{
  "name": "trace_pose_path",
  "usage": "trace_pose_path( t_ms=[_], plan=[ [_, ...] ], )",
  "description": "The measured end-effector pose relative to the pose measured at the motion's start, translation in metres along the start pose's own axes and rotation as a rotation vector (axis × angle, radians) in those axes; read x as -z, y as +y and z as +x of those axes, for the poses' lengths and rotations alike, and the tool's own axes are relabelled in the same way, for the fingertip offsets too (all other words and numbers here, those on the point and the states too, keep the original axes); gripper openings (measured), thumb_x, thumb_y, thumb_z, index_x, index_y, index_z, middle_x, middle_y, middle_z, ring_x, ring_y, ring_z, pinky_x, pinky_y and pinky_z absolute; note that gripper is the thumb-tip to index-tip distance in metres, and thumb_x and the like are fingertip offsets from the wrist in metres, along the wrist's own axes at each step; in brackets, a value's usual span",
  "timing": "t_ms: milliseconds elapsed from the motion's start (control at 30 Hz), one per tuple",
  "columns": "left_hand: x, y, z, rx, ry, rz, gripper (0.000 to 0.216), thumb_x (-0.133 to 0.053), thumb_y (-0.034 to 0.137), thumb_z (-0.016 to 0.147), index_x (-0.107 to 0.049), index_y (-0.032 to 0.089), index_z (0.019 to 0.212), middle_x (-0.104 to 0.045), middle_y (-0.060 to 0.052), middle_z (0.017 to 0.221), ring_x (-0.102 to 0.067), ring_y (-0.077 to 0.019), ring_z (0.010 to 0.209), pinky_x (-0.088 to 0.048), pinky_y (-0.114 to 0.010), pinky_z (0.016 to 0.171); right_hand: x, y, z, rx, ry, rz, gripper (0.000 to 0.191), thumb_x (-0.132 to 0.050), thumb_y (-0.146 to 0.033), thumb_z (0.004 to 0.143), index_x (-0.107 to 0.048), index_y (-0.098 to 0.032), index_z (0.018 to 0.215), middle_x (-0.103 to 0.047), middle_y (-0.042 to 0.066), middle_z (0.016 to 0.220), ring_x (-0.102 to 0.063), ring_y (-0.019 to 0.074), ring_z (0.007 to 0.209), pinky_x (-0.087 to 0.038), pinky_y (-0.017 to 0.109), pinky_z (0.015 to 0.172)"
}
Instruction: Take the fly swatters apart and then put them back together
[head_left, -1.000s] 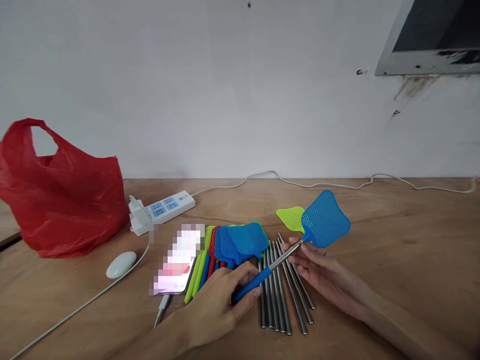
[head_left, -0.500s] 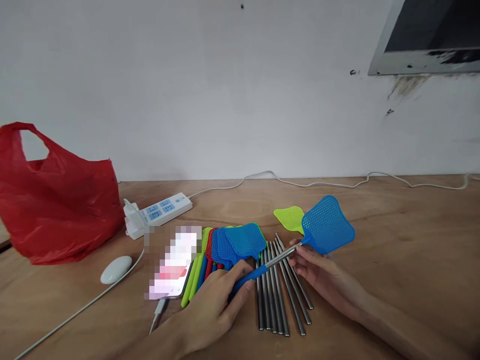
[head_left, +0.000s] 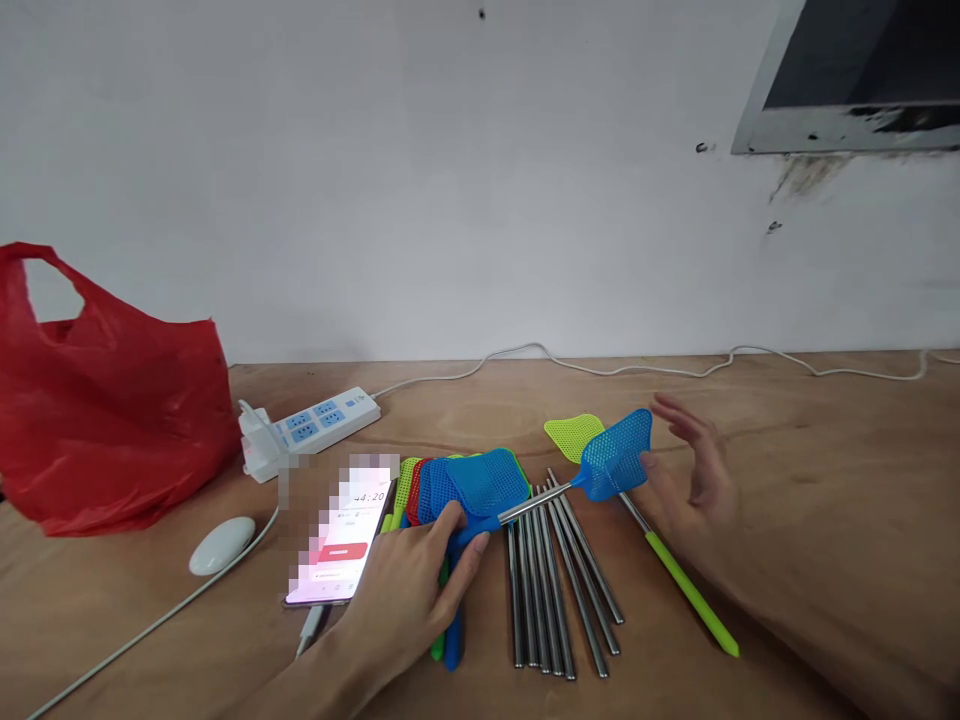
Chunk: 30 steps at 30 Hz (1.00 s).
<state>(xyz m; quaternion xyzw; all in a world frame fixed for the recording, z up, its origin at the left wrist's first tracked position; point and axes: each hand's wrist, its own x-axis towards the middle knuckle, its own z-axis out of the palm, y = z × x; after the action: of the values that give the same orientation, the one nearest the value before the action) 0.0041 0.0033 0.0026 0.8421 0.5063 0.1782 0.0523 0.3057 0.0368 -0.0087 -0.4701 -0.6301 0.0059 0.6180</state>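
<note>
My left hand (head_left: 409,590) is closed around the blue handle of a blue fly swatter (head_left: 619,455), whose metal rod points up to the right. At the swatter's mesh head, my right hand (head_left: 694,475) has its thumb and fingers apart; whether the thumb touches the edge I cannot tell. Beneath the rod lies a row of loose metal rods (head_left: 541,590). A yellow-green fly swatter (head_left: 690,590) rests on the table, its head partly behind the blue one. Overlapping blue, red and green swatter heads (head_left: 487,485) lie beyond my left hand, which hides part of their handles.
A lit phone (head_left: 341,540) with a charging cable lies left of my left hand. Behind it are a white power strip (head_left: 322,425) and a white mouse-shaped object (head_left: 223,545). A red plastic bag (head_left: 120,420) stands at far left; a white cable (head_left: 630,370) runs along the wall.
My right hand has let go of the rod and moved up to the right beside the swatter head. The blue head has turned and appears narrower, shifted slightly left and uncovering the yellow-green handle.
</note>
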Motion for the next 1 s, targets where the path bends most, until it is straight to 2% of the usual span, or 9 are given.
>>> trace_pose_path(
  t_ms=[100,167,233,333,433,533,667,900,1000],
  plan=[
    [0.0,-0.002,0.0,-0.049,0.007,0.047,0.041,-0.024,0.049,0.106,-0.051,0.021,0.09,-0.06,0.001,0.06,-0.061,-0.0238,0.053,-0.03,-0.03,0.051,0.003,-0.013,-0.006,0.419,-0.272,-0.211,0.04,-0.061,-0.014,0.088,-0.062,-0.025,0.126,-0.062,0.009,0.136,-0.049,0.0322,0.132,-0.038,0.056,0.109],
    [-0.001,-0.003,-0.001,-0.088,-0.017,0.058,0.043,-0.023,0.046,0.107,-0.051,0.021,0.087,-0.061,0.0,0.061,-0.062,-0.0234,0.054,-0.031,-0.03,0.052,0.001,-0.022,-0.009,0.586,-0.403,-0.249,0.04,-0.062,-0.011,0.089,-0.062,-0.022,0.127,-0.065,0.009,0.132,-0.049,0.0318,0.131,-0.038,0.055,0.109],
    [-0.002,-0.004,-0.001,-0.136,-0.049,0.061,0.046,-0.02,0.042,0.108,-0.052,0.021,0.083,-0.061,-0.001,0.062,-0.062,-0.0228,0.055,-0.032,-0.031,0.053,-0.002,-0.026,-0.012,0.663,-0.481,-0.266,0.037,-0.061,-0.01,0.091,-0.061,-0.019,0.128,-0.069,0.008,0.127,-0.052,0.0302,0.127,-0.038,0.053,0.108],
    [-0.004,-0.005,0.0,-0.194,-0.073,0.067,0.047,-0.019,0.039,0.108,-0.054,0.02,0.083,-0.063,-0.002,0.065,-0.063,-0.0222,0.057,-0.033,-0.032,0.054,-0.007,-0.024,-0.014,0.695,-0.517,-0.291,0.028,-0.058,-0.011,0.095,-0.063,-0.017,0.123,-0.075,0.005,0.114,-0.057,0.0273,0.115,-0.038,0.05,0.105],
    [-0.004,-0.005,0.001,-0.228,-0.074,0.092,0.046,-0.022,0.038,0.108,-0.056,0.02,0.082,-0.064,-0.003,0.066,-0.063,-0.0224,0.059,-0.035,-0.032,0.054,-0.01,-0.018,-0.016,0.681,-0.527,-0.3,0.016,-0.056,-0.015,0.098,-0.068,-0.019,0.107,-0.076,0.002,0.095,-0.06,0.0244,0.098,-0.04,0.046,0.099],
    [-0.003,-0.003,0.001,-0.26,-0.073,0.096,0.042,-0.026,0.036,0.107,-0.056,0.02,0.084,-0.064,-0.003,0.068,-0.063,-0.0227,0.06,-0.037,-0.032,0.054,-0.011,-0.017,-0.02,0.667,-0.524,-0.315,0.018,-0.052,-0.017,0.1,-0.069,-0.02,0.093,-0.073,0.002,0.084,-0.058,0.0226,0.085,-0.039,0.043,0.091],
    [-0.001,0.001,0.003,-0.321,-0.106,0.112,0.032,-0.031,0.033,0.108,-0.056,0.019,0.094,-0.068,-0.004,0.078,-0.066,-0.0236,0.067,-0.044,-0.032,0.059,-0.014,-0.024,-0.025,0.67,-0.516,-0.315,0.025,-0.047,-0.017,0.102,-0.068,-0.018,0.088,-0.071,0.003,0.082,-0.056,0.0229,0.084,-0.038,0.041,0.089],
    [-0.003,0.004,0.004,-0.346,-0.207,0.209,0.019,-0.039,0.027,0.108,-0.055,0.019,0.101,-0.071,-0.003,0.085,-0.069,-0.0243,0.074,-0.05,-0.033,0.065,-0.015,-0.031,-0.029,0.645,-0.528,-0.343,0.027,-0.042,-0.02,0.104,-0.068,-0.018,0.096,-0.07,0.004,0.085,-0.054,0.0237,0.084,-0.034,0.039,0.085],
    [-0.006,0.004,0.003,-0.357,-0.21,0.241,0.017,-0.042,0.024,0.107,-0.054,0.02,0.097,-0.071,-0.003,0.084,-0.068,-0.0245,0.072,-0.051,-0.035,0.065,-0.014,-0.031,-0.03,0.679,-0.525,-0.373,0.031,-0.038,-0.02,0.105,-0.068,-0.018,0.097,-0.069,0.005,0.083,-0.054,0.0234,0.081,-0.034,0.038,0.081]
  ],
)
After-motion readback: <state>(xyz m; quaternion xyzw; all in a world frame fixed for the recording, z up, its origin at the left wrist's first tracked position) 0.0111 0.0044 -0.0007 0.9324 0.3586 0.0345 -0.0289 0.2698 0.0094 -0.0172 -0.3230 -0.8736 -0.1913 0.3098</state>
